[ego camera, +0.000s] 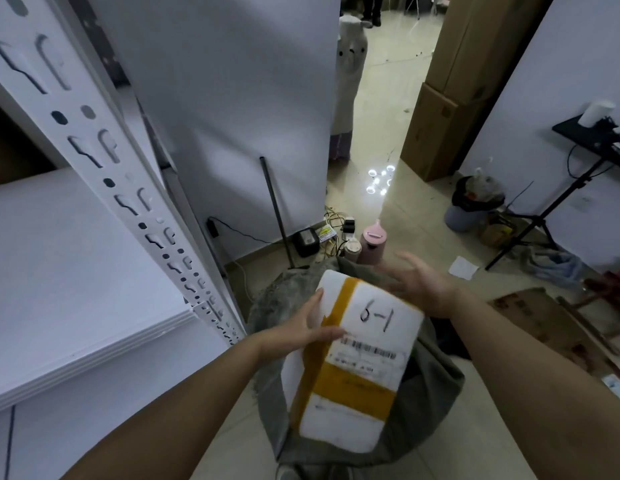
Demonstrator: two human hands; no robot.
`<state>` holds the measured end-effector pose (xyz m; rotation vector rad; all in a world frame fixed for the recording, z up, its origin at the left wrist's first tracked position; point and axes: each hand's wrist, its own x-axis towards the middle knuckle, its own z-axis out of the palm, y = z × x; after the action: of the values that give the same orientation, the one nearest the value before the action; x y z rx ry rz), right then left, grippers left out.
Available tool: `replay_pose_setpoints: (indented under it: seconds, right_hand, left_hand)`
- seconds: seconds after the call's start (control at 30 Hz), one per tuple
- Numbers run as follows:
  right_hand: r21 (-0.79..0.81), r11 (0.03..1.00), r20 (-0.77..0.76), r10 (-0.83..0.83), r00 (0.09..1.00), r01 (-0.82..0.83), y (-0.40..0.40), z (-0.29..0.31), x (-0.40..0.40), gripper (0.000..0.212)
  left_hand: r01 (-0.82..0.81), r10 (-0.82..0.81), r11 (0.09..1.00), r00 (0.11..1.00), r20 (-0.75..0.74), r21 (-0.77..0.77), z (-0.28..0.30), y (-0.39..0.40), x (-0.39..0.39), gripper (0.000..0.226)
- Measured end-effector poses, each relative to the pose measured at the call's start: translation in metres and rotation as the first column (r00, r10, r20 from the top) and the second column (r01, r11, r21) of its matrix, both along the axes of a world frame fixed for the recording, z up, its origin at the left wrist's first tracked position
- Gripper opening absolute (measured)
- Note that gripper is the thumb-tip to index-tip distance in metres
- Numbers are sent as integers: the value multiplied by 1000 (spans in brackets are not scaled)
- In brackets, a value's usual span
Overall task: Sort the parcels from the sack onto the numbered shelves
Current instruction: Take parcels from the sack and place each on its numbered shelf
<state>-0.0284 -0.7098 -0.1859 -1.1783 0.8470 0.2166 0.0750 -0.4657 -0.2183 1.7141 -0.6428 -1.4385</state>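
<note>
The white parcel (350,362) marked "6-1" is gripped at its left edge by the left hand (298,332). The right hand (417,284), fingers spread, is held beside its far corner, above the grey sack (436,382) near the white shelf (80,271).

Your left hand (298,332) holds the parcel (350,362) at its left edge, thumb lying on its top face. Your right hand (419,287) is at the parcel's far right corner; contact cannot be told. The parcel sits above the open sack (436,386) on the floor (398,140). The shelf unit (76,271) stands to your left, its upright post (104,157) between shelf board and wall (232,98). Beyond the sack, two bottles (367,245) stand beside a tangle of chargers (331,233). Far right stands a tripod (547,216), a bin (471,206) behind it.
</note>
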Motion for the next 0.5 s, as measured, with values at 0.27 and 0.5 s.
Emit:
replay_pose_setpoints:
  seconds: [0.27,0.5]
  right_hand:
    - [119,926,99,-370,924,358,38,-33,-8,47]
    - [-209,890,-40,-421,906,405,36,-123,0,130]
  left_hand:
    - [-398,394,915,857,-332,61,-18,-5,-16,98]
    - [-553,570,817,727,-384,164,1,-15,-23,37]
